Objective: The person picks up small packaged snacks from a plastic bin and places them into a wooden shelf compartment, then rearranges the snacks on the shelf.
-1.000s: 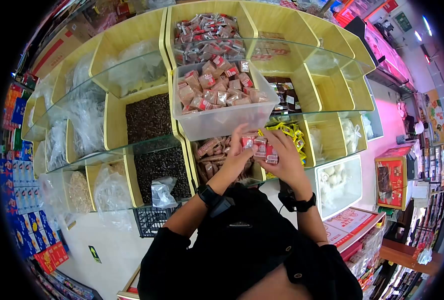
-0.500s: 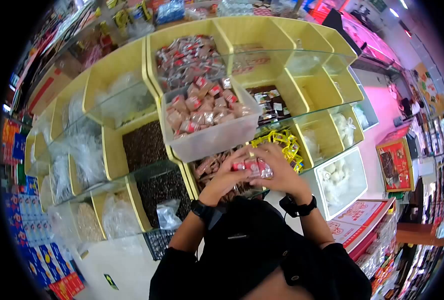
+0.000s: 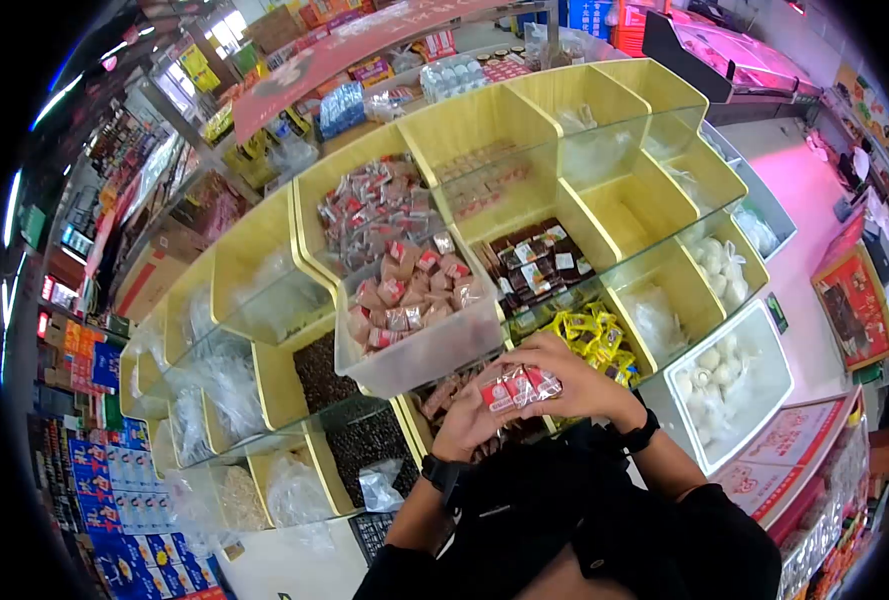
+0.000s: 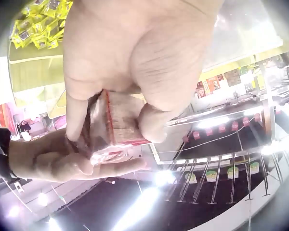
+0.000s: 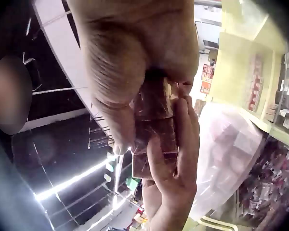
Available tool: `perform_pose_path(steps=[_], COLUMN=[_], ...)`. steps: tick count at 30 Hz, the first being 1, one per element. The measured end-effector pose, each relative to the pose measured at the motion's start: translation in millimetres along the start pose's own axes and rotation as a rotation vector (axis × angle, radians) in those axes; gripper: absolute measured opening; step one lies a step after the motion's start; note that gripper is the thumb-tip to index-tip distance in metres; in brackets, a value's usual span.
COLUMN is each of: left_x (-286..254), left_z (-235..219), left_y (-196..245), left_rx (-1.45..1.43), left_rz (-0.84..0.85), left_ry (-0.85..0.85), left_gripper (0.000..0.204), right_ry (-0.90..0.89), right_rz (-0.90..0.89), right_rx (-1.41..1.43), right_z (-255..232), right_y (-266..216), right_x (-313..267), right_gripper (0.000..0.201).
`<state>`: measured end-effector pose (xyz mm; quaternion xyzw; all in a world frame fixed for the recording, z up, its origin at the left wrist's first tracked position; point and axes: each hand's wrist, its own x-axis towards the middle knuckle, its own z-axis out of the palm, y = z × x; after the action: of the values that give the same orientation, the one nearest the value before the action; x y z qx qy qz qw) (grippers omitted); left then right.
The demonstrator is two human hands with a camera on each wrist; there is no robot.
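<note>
Both hands meet in front of my chest around a small stack of red-and-clear wrapped snack packets point(image 3: 520, 386). My left hand point(image 3: 476, 408) grips the stack from the left and below. From the right and above, my right hand point(image 3: 564, 368) curls over it. In the left wrist view the packets point(image 4: 114, 126) sit under the thumb, with the right hand's fingers point(image 4: 62, 166) beneath. The right wrist view has the packets point(image 5: 154, 120) pinched, and the left hand's fingers point(image 5: 176, 159) wrap them. Just beyond the hands, a clear plastic bin point(image 3: 434, 352) of similar packets rests on the glass shelf cover.
A yellow wooden display rack point(image 3: 264, 375) with glass-covered compartments holds wrapped sweets, dark seeds point(image 3: 316, 372), yellow packets point(image 3: 594, 335) and bagged goods. At the right stands a white bin point(image 3: 764, 345) of pale round items. Store aisles and stacked boxes surround the rack.
The head view has tilted up and shows more of the store behind the rack. Both hands stay together on the packets, now lower and further right in view.
</note>
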<state>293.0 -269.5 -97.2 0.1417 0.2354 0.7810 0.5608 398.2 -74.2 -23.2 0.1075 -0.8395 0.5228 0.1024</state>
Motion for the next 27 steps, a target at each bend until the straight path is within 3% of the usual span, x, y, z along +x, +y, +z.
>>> perform_pose_path(steps=[7, 11, 13, 15, 18, 19, 22, 23, 27], left_x=[68.2, 121.9, 146.3, 170.8, 203.4, 214.6, 242.6, 255.3, 298.4], left_z=[24.3, 67.7, 78.9, 79.4, 82.0, 89.9, 92.9, 87.4, 104.7], left_y=[-37.8, -43.7, -39.8, -35.2, -24.6, -19.5, -5.6, 0.1, 52.7], left_rx=[-0.237, -0.04, -0.006, 0.016, 0.086, 0.104, 0.152, 0.174, 0.24], left_rz=[0.029, 0.114, 0.122, 0.136, 0.151, 0.177, 0.197, 0.239, 0.228], left_ry=[0.036, 0.236, 0.204, 0.12, 0.145, 0.076, 0.194, 0.105, 0.333], left_gripper=[0.095, 0.101, 0.102, 0.104, 0.103, 0.092, 0.08, 0.062, 0.056], right_ry=[-0.061, 0.049, 0.11, 0.053, -0.077, -0.129, -0.272, -0.303, -0.516], right_rz=[-0.107, -0.2, -0.228, -0.133, -0.058, -0.016, 0.001, -0.009, 0.128], right_rx=[0.059, 0.052, -0.036, -0.079, -0.111, -0.123, -0.151, -0.17, 0.048], right_z=[-79.8, -127.2, -151.1, -176.6, -214.8, -227.7, -267.9, -275.6, -307.9], right_y=[42.7, 74.5, 87.9, 91.8, 97.5, 94.3, 100.7, 114.3, 112.7], right_x=[2.5, 0.7, 5.6, 11.4, 33.4, 42.2, 75.2, 88.3, 150.2], right_gripper=[0.079, 0.075, 0.071, 0.068, 0.052, 0.049, 0.052, 0.053, 0.055])
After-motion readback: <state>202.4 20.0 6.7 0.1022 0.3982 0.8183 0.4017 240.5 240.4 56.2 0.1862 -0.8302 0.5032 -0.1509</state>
